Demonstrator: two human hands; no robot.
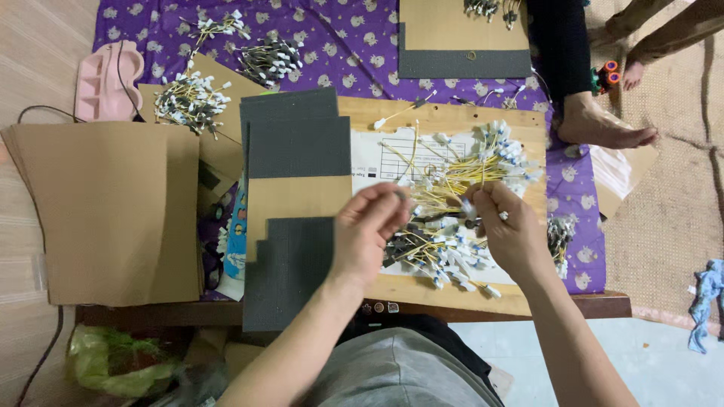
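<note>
On the wooden desk [452, 290] before you, yellow wire leads with white connectors [452, 177] lie heaped, just beyond both hands. Your right hand [513, 234] is nearer, fingers pinched on one white connector [469, 207]; your left hand [366, 234] pinches something small, unclear.

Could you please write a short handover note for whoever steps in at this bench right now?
Left hand: fingertips pinched on a small piece, too small to identify.
Right hand: fingers closed on a small white connector from the wire pile.
The yellow wires with white connectors lie heaped on the wooden board, over a printed sheet.
Done: three tied wire bundles sit at the far left on cardboard and purple cloth.
Left: the large loose heap on the board is unsorted.
Grey foam pads lie stacked left of the hands.
</note>
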